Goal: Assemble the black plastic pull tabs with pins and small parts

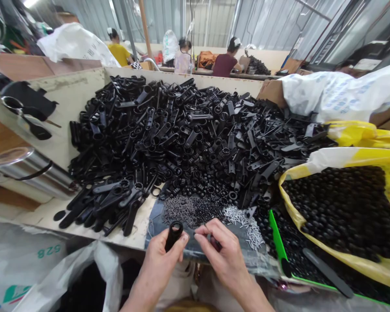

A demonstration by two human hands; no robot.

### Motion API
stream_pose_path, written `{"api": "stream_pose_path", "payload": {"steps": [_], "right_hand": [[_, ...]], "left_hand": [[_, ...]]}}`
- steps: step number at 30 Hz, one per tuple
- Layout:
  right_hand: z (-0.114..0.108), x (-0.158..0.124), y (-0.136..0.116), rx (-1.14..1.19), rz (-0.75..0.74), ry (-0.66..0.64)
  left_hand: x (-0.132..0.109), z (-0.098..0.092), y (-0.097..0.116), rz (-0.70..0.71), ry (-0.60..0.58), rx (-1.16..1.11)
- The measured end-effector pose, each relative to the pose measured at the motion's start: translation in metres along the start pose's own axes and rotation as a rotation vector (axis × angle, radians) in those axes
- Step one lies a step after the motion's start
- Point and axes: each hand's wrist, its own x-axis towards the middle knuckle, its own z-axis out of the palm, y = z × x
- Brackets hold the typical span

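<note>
A black plastic handle point(174, 236) is held upright in the left hand point(159, 271), while a thin metal pin point(208, 236) is pinched in the right hand point(222, 255), near the handle, above a denim cloth point(156, 221).

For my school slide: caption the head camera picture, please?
Left hand holds a black plastic part; right hand pinches a thin pin.

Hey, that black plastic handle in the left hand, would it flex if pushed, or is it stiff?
Probably stiff: the black plastic handle in the left hand looks thick-walled, and similar pieces in the heap lie straight, not drooping. Its hollow ring end suggests it is fairly light for its size. Its smooth surface may slip.
</note>
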Motion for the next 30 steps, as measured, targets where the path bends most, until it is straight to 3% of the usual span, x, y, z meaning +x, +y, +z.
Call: {"api": "stream_pose_path", "payload": {"steps": [6,12,20,22,26,30], "right_hand": [[0.007,0.003,-0.01,-0.017,-0.133,0.015],[0.008,-0.002,-0.01,-0.039,-0.181,-0.023],[0.004,-0.011,-0.011,-0.013,-0.197,-0.042],[0.003,-0.014,-0.01,0.022,-0.167,-0.039],[0.002,-0.018,-0.007,0.06,-0.111,-0.01],[0.001,-0.02,-0.005,0.023,-0.079,-0.001]], "left_hand": [[-0.007,-0.002,0.009,-0.136,-0.045,-0.189],[-0.01,0.003,0.002,-0.191,-0.004,-0.311],[-0.016,0.005,0.02,-0.283,-0.077,-0.503],[-0.017,0.006,0.02,-0.354,-0.113,-0.605],[-0.019,0.011,0.012,-0.635,-0.151,-0.891],[-0.02,0.013,0.01,-0.669,-0.178,-0.95]]}}
